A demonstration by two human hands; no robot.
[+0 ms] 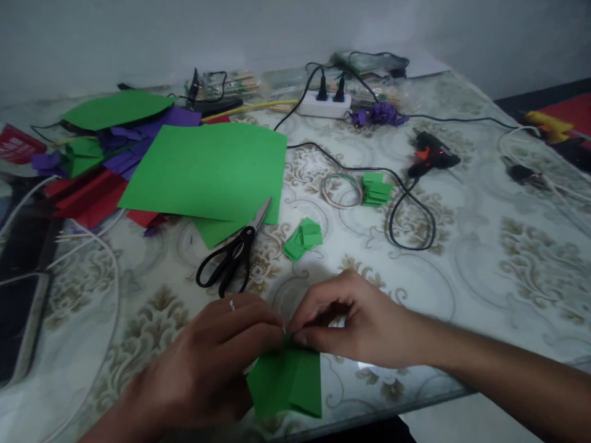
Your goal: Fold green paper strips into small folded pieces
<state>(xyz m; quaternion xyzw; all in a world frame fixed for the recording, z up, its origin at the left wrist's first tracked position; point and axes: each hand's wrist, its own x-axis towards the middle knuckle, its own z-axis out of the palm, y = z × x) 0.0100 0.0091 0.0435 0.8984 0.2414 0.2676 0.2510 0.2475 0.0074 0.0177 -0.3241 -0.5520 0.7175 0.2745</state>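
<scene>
A creased piece of green paper [289,378] lies at the table's front edge, between my hands. My left hand [207,357], with a ring on one finger, is closed on the paper's upper left part; its fingertips are partly hidden. From the right, my right hand [355,320] pinches the top edge of the same paper, its fingertips meeting those of the left. Just beyond my hands are black-handled scissors [235,255], slightly apart at the blades, and a small pile of cut green pieces [303,239].
Large green sheets [207,169] lie beyond the scissors, beside red paper [92,197] and purple paper [161,121]. A black glue gun [434,154] rests at the right, its cord looping nearby. Behind are a white power strip [324,104] and a tape ring [341,191]. A phone [21,326] is at left.
</scene>
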